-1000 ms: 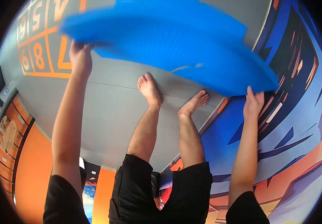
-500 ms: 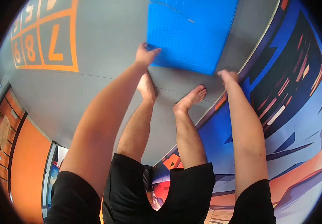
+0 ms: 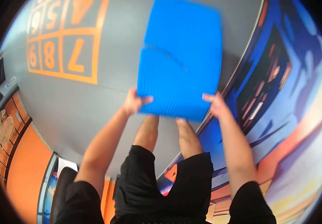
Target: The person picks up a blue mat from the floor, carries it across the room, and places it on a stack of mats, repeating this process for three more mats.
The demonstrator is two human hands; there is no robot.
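Note:
A blue mat (image 3: 181, 74) with a ribbed, textured face and a dark scuff line fills the upper middle of the view, slightly blurred. My left hand (image 3: 134, 102) grips its near left corner, thumb on top and fingers round the edge. At the near right edge my right hand (image 3: 215, 103) holds it the same way, its thumb on the upper face. The undersides, where my fingers curl, are hidden. The mat is lifted off the floor and covers my feet; my knees show just below its near edge.
On the grey floor (image 3: 112, 56), an orange number grid (image 3: 62, 52) lies to the left. A wall with a colourful mural (image 3: 273, 112) runs close along my right side. Orange cabinets or panels (image 3: 28, 160) stand at the lower left.
Both hands have closed on the mat's near edge. The mat has come up off the floor and closer to me, now hiding my feet. My view has shifted somewhat.

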